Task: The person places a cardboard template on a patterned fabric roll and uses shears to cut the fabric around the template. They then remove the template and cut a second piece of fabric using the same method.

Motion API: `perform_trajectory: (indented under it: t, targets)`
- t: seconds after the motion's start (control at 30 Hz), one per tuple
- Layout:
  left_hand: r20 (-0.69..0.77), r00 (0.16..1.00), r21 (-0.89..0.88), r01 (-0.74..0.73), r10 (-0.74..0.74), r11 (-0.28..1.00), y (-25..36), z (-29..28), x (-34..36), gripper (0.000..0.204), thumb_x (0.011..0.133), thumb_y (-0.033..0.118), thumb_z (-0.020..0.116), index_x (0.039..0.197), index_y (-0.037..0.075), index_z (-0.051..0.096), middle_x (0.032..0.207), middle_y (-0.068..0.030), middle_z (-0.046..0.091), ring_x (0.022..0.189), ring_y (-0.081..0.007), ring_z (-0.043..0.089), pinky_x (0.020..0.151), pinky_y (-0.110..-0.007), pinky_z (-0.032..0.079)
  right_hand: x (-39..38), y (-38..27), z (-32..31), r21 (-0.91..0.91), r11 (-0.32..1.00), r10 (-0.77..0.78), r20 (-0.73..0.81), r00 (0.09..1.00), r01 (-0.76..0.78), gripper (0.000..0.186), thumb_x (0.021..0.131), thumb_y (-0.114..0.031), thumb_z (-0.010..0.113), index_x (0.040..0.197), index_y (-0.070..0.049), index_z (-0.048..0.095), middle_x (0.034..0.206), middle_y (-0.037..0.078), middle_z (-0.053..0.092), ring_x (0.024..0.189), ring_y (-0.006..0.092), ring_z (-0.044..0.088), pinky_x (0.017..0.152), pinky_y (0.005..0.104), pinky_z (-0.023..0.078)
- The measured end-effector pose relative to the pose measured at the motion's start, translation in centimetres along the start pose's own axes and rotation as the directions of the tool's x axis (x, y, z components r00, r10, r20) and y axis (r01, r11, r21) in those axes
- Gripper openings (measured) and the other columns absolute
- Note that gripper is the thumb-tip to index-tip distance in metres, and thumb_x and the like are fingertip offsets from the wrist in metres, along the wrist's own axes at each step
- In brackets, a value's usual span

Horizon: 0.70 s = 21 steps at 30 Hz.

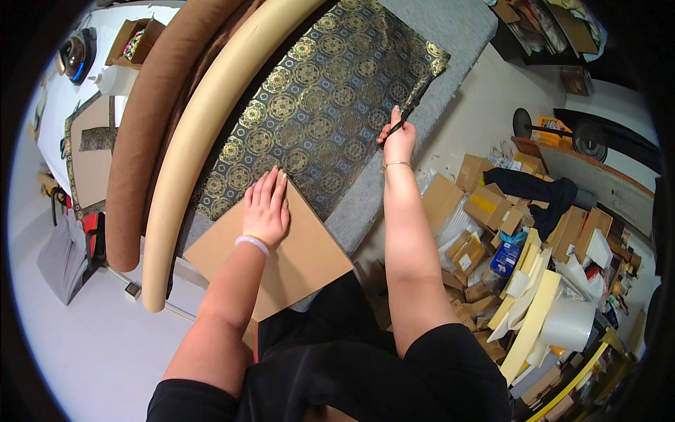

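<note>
Dark fabric with gold and blue-grey round medallions lies over a grey felt-covered table. At its right edge, my right hand is closed around the handles of black scissors. The blades point away from me along the fabric's edge; how far apart they are, I cannot make out. My left hand lies flat, fingers stretched out, on a plain tan board. This board rests over the fabric's near end, its closest corner by my lap.
Two long rolls, one brown and one cream, lie left of the fabric. Beyond them, a fabric-edged panel and a small box of colourful bits sit on a white surface. Cardboard boxes and foam strips crowd the floor at right.
</note>
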<state>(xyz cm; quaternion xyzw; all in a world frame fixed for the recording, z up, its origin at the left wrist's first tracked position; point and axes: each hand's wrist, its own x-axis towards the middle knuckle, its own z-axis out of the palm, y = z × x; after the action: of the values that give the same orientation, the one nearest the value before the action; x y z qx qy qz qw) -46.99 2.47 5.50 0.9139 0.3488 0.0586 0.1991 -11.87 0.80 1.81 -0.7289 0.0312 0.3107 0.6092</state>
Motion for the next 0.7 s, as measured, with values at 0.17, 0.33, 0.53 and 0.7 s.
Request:
perform_trajectory:
  t: [0.17,0.33,0.53,0.7]
  targets:
    - [0.001,1.000,-0.007,0.006,-0.006,1.000,0.1,-0.1,0.0,0.057,0.094,0.019,0.059,0.149,0.004,0.053,0.162,-0.0176,0.044,0.148,-0.0349,0.042,0.123,-0.052,0.029,1.3,-0.5,-0.4,0.013,1.000,-0.002,0.016,1.000,0.002,0.060,0.100,-0.053,0.071,0.070,-0.007,0.048,0.059,0.004,0.052,0.045,0.0164,0.051,0.043,0.0334,0.045]
    - [0.001,1.000,-0.004,0.010,-0.010,1.000,0.2,-0.3,0.1,0.057,0.094,0.019,0.059,0.148,0.004,0.054,0.161,-0.0175,0.045,0.147,-0.0351,0.043,0.123,-0.052,0.030,4.0,-2.1,-0.3,-0.009,0.999,0.032,0.018,0.999,-0.032,0.061,0.099,-0.055,0.072,0.070,-0.006,0.048,0.060,0.005,0.053,0.047,0.0168,0.052,0.044,0.0348,0.047]
    - [-0.001,1.000,-0.007,0.007,-0.007,1.000,0.1,-0.3,0.1,0.057,0.093,0.019,0.059,0.148,0.004,0.053,0.161,-0.0174,0.045,0.147,-0.0353,0.043,0.123,-0.053,0.030,4.6,-1.8,-0.7,-0.030,1.000,-0.003,0.047,0.999,0.004,0.061,0.099,-0.054,0.072,0.071,-0.007,0.047,0.060,0.005,0.052,0.047,0.0167,0.051,0.044,0.0349,0.047]
    - [0.000,1.000,0.001,0.007,-0.007,1.000,0.1,-0.1,0.1,0.058,0.093,0.020,0.059,0.148,0.004,0.053,0.161,-0.0172,0.045,0.147,-0.0355,0.043,0.123,-0.053,0.030,5.5,-2.1,-1.1,-0.023,1.000,0.011,0.060,0.998,-0.010,0.061,0.098,-0.056,0.073,0.070,-0.007,0.047,0.060,0.005,0.052,0.047,0.0168,0.051,0.044,0.0350,0.046]
